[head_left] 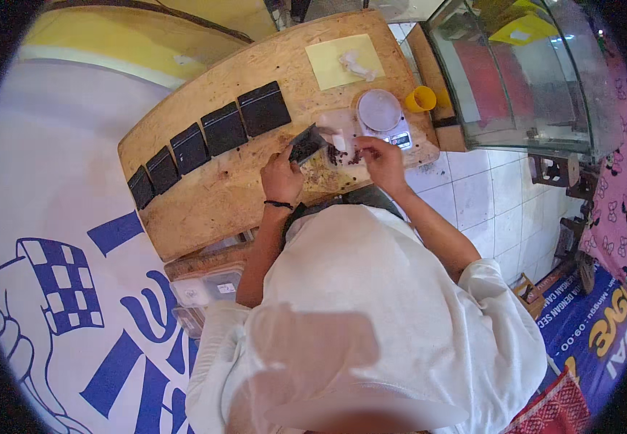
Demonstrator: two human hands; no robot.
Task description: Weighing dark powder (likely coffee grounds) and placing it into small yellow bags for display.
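Observation:
My left hand (282, 178) grips a black flat pouch (304, 145), held tilted above the table near its front edge. Close by on the right, my right hand (383, 165) has its fingertips pinched together over small dark bean-like bits (342, 156). What the pinch holds, if anything, is too small to make out. The bits lie in a clear plastic tray (333, 117), and a white piece (339, 141) of unclear kind shows between my hands. Several more black pouches (224, 129) lie in a slanting row to the left.
A digital scale (400, 140) bearing a round pale bowl (379, 110) stands right of the tray, beside a yellow cup (421, 99). Farther back, crumpled white tissue (357, 66) rests on yellow paper (320, 64). A glass case (523, 79) borders the wooden table (205, 210) at right.

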